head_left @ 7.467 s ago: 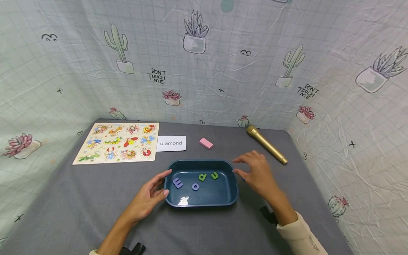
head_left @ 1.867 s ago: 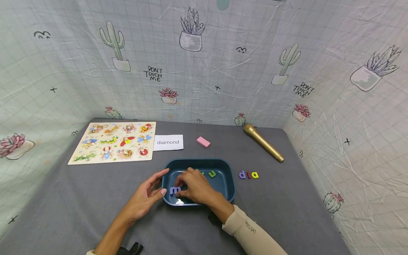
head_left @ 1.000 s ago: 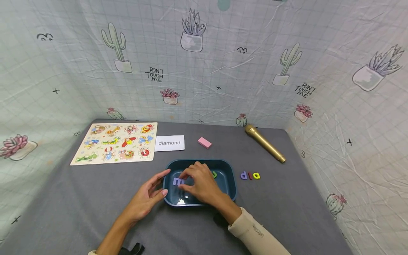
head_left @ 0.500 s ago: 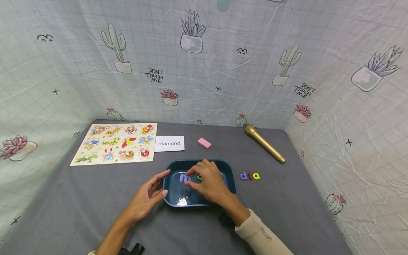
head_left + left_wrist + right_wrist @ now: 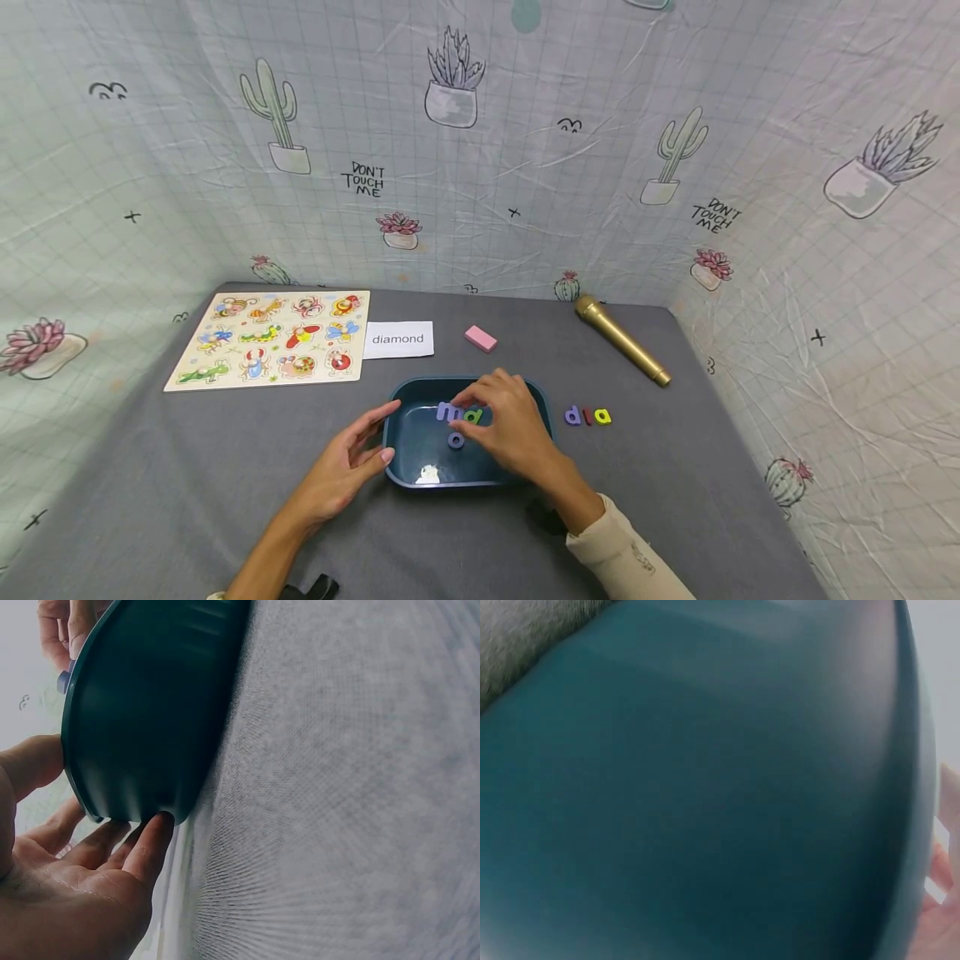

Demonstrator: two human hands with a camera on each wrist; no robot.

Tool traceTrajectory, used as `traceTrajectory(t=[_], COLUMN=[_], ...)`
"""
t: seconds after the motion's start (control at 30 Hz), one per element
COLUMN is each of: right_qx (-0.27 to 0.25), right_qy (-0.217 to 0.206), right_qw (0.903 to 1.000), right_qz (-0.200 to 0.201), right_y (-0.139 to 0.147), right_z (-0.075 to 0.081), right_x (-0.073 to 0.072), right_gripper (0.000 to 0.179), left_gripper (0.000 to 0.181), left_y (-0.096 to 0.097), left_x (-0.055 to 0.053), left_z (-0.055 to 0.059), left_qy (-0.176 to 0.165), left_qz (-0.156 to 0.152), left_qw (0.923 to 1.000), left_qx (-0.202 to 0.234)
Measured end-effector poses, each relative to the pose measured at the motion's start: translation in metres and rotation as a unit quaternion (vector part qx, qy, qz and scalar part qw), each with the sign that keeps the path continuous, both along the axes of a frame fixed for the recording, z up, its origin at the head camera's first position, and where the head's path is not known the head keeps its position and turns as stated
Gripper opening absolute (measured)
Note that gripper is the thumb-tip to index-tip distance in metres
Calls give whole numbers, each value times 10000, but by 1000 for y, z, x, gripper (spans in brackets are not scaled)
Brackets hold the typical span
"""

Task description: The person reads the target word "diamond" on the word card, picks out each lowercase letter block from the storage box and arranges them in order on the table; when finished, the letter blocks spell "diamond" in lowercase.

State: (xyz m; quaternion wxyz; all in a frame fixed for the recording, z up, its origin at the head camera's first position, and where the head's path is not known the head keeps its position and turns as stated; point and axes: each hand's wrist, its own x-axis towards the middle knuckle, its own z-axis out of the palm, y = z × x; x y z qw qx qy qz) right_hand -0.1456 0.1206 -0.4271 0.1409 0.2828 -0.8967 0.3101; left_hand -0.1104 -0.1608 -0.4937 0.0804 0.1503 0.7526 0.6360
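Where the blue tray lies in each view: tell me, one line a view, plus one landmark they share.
Head: the tray lies below the picture's center.
Left wrist: the tray is at upper left, cut off by the top edge.
Right wrist: the tray fills most of the picture.
Landmark: the grey cloth, under the tray in head, right in left wrist, top-left corner in right wrist.
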Motion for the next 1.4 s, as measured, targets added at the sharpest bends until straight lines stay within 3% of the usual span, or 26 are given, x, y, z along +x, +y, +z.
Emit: traceTrajectory(t=[0.6, 0.93, 1.4], right_qx=[-142, -251, 62], right_qy=[26, 49, -2], right_qw=[9993, 9984, 9955], right_qz=[-339, -497, -946], right_y=[25, 42, 70], right_z=[10, 10, 11], right_x=[-2, -1, 2], right_gripper=[27, 28, 29], left_gripper=[65, 65, 64], left_y=[1, 0, 1], left_x=[0, 0, 0], left_z=[-2, -2, -2], left_qy=[188, 118, 95], left_qz=[-107, -81, -36], left_qw=[9996, 9998, 9999], left_qx=[195, 113, 82])
